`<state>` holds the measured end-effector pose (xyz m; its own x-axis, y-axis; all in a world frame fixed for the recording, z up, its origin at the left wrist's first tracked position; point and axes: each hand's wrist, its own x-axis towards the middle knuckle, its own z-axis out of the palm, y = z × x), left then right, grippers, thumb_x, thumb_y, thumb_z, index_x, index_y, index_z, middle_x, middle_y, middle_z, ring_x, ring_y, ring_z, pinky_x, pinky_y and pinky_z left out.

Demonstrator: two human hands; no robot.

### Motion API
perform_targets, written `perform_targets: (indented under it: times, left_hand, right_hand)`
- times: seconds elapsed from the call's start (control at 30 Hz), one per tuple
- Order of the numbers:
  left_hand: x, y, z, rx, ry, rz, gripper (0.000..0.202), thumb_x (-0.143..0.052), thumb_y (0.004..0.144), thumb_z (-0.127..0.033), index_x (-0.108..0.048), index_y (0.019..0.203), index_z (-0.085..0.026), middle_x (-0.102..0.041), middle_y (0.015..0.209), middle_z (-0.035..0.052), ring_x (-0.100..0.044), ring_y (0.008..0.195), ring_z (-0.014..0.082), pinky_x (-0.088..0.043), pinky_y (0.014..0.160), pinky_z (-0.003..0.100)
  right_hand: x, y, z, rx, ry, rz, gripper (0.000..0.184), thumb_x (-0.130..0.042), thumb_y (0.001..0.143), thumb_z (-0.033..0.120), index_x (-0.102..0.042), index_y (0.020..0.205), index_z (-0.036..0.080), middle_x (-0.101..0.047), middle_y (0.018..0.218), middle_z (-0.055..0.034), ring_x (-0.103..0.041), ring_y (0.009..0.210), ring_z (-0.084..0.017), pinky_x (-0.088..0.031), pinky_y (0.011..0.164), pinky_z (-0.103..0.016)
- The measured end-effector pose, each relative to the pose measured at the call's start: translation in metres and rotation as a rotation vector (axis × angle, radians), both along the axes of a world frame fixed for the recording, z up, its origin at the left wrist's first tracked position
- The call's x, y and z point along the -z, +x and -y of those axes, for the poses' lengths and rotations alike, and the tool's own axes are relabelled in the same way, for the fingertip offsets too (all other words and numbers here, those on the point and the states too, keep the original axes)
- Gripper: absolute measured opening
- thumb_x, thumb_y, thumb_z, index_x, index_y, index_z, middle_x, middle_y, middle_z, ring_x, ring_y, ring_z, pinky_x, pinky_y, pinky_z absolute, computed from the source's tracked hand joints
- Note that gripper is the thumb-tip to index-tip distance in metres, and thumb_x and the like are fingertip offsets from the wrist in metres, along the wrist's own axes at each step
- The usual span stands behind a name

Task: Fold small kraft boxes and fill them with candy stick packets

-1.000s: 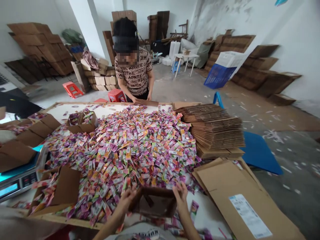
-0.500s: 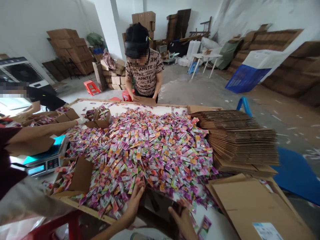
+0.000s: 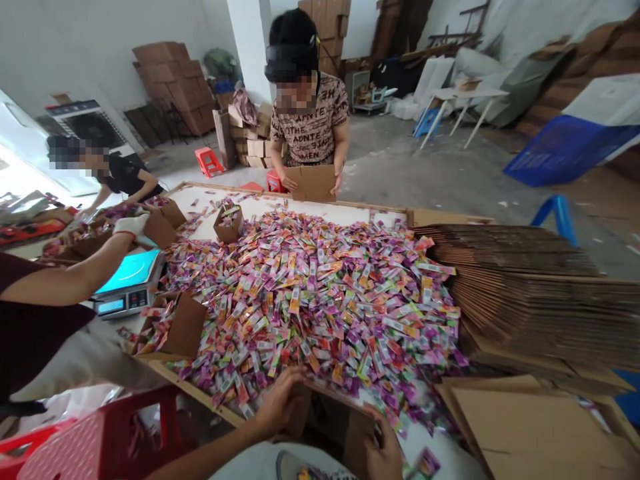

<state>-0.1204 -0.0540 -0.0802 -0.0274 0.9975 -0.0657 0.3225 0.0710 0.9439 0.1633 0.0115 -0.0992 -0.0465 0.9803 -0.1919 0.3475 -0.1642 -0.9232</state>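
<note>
A large heap of small colourful packets [image 3: 320, 307] covers the framed table [image 3: 350, 207]. At its near edge, my left hand [image 3: 280, 400] curls over the near rim of the heap, fingers bent on packets and on the edge of a brown cardboard box [image 3: 330, 420] held low in front of me. My right hand [image 3: 383, 453] grips the box's right side, fingers wrapped on the flap. Whether packets lie inside the box is hidden.
A tall stack of flat cardboard [image 3: 530, 287] lies at right, with a loose sheet [image 3: 530, 433] nearer. A scale [image 3: 127, 283] and open boxes [image 3: 175, 330] sit at left. A person [image 3: 310, 113] opposite holds a box; two other people work at left. A red stool [image 3: 100, 440] stands nearby.
The view has swung left and down. The box has dropped from above the table edge to below it, and both my hands have moved down with it.
</note>
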Motion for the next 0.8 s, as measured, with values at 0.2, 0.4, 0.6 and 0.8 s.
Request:
perform_targets:
  times: [0.2, 0.4, 0.6, 0.8]
  left_hand:
    - [-0.052, -0.039, 0.004, 0.399, -0.07, 0.01, 0.069, -0.073, 0.074, -0.059, -0.057, 0.135, -0.03, -0.03, 0.162, 0.0139, -0.028, 0.147, 0.0376, -0.026, 0.116, 0.054]
    - [-0.043, -0.018, -0.025, 0.112, -0.243, -0.06, 0.052, -0.081, 0.067, -0.048, -0.066, 0.109, -0.022, -0.054, 0.132, 0.0139, -0.047, 0.128, 0.0332, -0.036, 0.108, 0.047]
    - [-0.014, 0.008, -0.029, -0.004, -0.358, -0.086, 0.064, -0.081, 0.06, -0.029, -0.058, 0.119, -0.024, -0.053, 0.128, 0.0093, -0.049, 0.12, 0.0324, -0.041, 0.102, 0.047]
    - [-0.03, 0.024, -0.029, -0.122, -0.298, -0.235, 0.038, -0.063, 0.08, -0.027, -0.063, 0.117, -0.022, -0.057, 0.13, 0.0161, -0.04, 0.131, 0.0399, -0.017, 0.113, 0.061]
  right_hand:
    - [-0.027, 0.01, 0.016, -0.161, 0.035, 0.042, 0.029, -0.059, 0.072, 0.059, -0.079, 0.083, 0.04, -0.063, 0.132, -0.009, -0.046, 0.135, -0.039, -0.037, 0.112, -0.058]
    - [-0.027, 0.001, 0.013, -0.072, -0.049, 0.022, 0.052, -0.05, 0.079, 0.072, -0.071, 0.099, 0.029, -0.053, 0.141, -0.0115, -0.044, 0.137, -0.035, -0.035, 0.115, -0.052]
    - [-0.007, -0.008, 0.002, -0.031, -0.141, 0.145, 0.072, -0.056, 0.069, 0.075, -0.053, 0.115, 0.019, -0.061, 0.121, -0.0167, -0.056, 0.119, -0.037, -0.044, 0.104, -0.052]
    - [-0.001, -0.023, -0.003, -0.004, 0.046, 0.341, 0.071, -0.044, 0.073, 0.081, -0.053, 0.102, 0.017, -0.062, 0.106, -0.0204, -0.057, 0.105, -0.04, -0.043, 0.096, -0.056]
